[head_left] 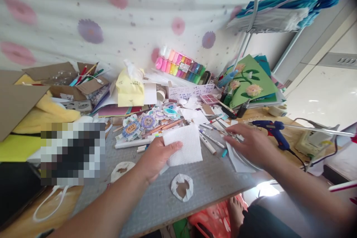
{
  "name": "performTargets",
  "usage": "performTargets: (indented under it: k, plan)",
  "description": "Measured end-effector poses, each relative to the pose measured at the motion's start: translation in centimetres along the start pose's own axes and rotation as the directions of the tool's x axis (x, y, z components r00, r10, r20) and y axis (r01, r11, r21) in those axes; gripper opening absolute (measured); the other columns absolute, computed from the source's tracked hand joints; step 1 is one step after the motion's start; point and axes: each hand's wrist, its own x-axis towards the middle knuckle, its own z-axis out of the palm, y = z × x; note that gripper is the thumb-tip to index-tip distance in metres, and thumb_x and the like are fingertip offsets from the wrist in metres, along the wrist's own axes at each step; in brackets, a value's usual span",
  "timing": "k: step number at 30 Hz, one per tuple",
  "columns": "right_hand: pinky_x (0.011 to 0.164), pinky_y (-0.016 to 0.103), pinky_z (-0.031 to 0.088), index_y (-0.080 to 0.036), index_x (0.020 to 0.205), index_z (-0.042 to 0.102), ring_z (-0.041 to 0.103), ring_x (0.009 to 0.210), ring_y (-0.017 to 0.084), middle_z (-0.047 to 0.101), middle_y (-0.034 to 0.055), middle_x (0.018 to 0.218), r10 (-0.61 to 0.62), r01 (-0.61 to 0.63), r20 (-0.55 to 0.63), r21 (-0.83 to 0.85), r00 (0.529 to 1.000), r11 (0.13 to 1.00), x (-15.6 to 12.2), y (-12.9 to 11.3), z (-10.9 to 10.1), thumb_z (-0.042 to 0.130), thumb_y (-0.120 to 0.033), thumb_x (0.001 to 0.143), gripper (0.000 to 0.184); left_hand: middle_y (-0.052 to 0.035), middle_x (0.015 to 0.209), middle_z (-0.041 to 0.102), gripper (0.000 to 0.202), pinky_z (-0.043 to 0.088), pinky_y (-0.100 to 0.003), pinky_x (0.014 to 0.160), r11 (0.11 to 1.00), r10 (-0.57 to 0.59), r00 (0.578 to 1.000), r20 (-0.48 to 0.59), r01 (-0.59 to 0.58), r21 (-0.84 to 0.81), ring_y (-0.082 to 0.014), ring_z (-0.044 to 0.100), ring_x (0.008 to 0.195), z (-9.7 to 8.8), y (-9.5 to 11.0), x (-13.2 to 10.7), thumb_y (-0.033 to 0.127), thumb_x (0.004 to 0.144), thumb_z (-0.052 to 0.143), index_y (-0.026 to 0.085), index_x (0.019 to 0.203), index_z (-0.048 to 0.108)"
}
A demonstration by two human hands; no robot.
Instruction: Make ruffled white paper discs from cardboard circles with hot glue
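My left hand (156,158) pinches a folded square of white embossed paper towel (185,148) between thumb and fingers, above the grey cutting mat (156,197). Below it lies a white paper-wrapped ring (174,189) with a ragged brown centre. A second such ring (129,165) lies partly behind my left forearm. My right hand (249,143) reaches over the right side of the mat, thumb and forefinger apart, beside markers and paper scraps. White paper (242,165) lies under that hand. Nothing is visible in its fingers, though its underside is hidden.
Markers (208,143) and decorated paper rings (147,121) clutter the mat's back. A blue glue gun (275,132) with a cord lies at the right. Cardboard boxes (64,91) stand at left, a yellow tissue pack (130,91) and coloured clay packs (181,65) at the back.
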Motion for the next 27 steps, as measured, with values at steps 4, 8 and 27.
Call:
performTargets:
  k: [4,8,27]
  plan:
    - [0.072,0.032,0.05,-0.017,0.105,0.059,0.062,0.083,0.021,0.067,0.0088,0.096,-0.137,-0.028,0.236,0.586,0.962,0.81,0.8,-5.4,1.3,0.064,-0.049,0.072,0.046,-0.0073,0.096,0.075,0.03,0.049,-0.033,0.08,0.998,-0.008,0.999,0.044,0.005,0.066,-0.0214,0.066,0.085,0.0,-0.5,0.1,0.029,0.077,0.069,0.016,0.104,0.07]
    - [0.051,0.024,0.041,-0.02,0.067,0.048,0.05,0.055,0.012,0.052,-0.0025,0.061,-0.113,-0.128,0.259,0.754,0.959,0.645,2.2,-7.3,4.3,0.064,-0.047,0.07,0.032,-0.0069,0.094,0.074,0.035,0.05,-0.033,0.077,0.996,-0.065,0.998,0.026,0.064,0.065,-0.0208,0.066,0.081,-0.2,-0.8,0.3,0.029,0.076,0.07,0.016,0.108,0.066]
    - [0.072,0.032,0.044,-0.016,0.065,0.057,0.058,0.073,0.016,0.062,0.0012,0.072,0.047,-0.06,0.134,0.098,0.99,0.993,8.0,-0.2,4.8,0.058,-0.025,0.084,0.022,0.0009,0.071,0.059,0.016,0.039,-0.027,0.06,0.51,-0.064,0.988,0.144,-0.092,0.855,-0.0168,0.053,0.067,-1.2,0.9,0.5,0.036,0.079,0.058,0.02,0.076,0.062]
